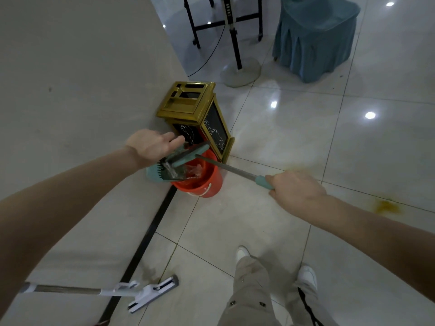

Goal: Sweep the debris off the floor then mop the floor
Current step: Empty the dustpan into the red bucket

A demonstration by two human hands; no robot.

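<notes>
- Gripping the teal sleeve at the end of the one broom handle (235,170), the right hand (297,191) has its fingers curled round it.
- From that hand the handle slants up and left to the teal broom head (187,156), whose grey bristles hang over one red bucket (208,184).
- The left hand (150,147) lies against the top of the broom head, fingers reaching forward. Whether it clasps anything I cannot tell.
- Just below the left hand one teal dustpan (152,173) with comb teeth leans at the wall, touching the bucket's rim.
- Clear crumpled debris (195,171) sits inside the bucket.
- Just beyond the left hand stands one gold-and-black bin (200,114).
- Well below the left forearm, one white mop (146,293) lies on the tiled floor (282,128).
- Two yellow stains mark the tiles: one (297,167) just above the right hand, one (386,206) to its right.
</notes>
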